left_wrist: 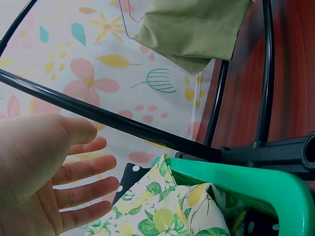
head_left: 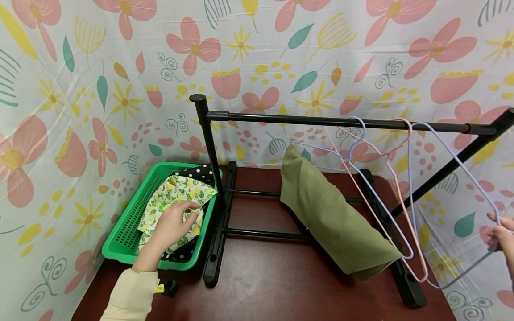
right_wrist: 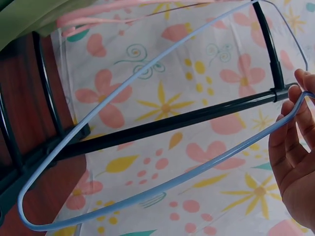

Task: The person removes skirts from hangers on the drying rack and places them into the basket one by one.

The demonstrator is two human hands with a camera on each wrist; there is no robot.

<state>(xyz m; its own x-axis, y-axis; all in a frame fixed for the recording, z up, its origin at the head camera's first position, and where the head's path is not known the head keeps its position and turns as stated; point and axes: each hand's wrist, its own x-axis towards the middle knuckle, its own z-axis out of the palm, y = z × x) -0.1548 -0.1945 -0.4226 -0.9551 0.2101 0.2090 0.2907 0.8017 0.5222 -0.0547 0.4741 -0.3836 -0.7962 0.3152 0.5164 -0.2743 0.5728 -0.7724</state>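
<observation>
My left hand (head_left: 176,220) hovers over a lemon-print cloth (head_left: 162,196), its fingers loosely bent and apart in the left wrist view. That cloth lies in a green plastic basket (head_left: 120,254), on top of a black cloth with white dots (head_left: 201,174). At the far right, my right hand (head_left: 503,236) pinches a light blue hanger (right_wrist: 172,182) near one of its bends. The hanger's wire loop stretches toward the black rack (head_left: 281,118). An olive-green cloth (head_left: 337,223) drapes over another blue hanger (head_left: 379,198) hooked on the rail.
A pink hanger (head_left: 401,191) hangs on the rail beside the blue one. The rack's feet (head_left: 213,263) stand on a dark red table (head_left: 273,285). A small black item with a yellow tag (head_left: 170,287) lies before the basket. Floral sheeting (head_left: 257,53) surrounds the table.
</observation>
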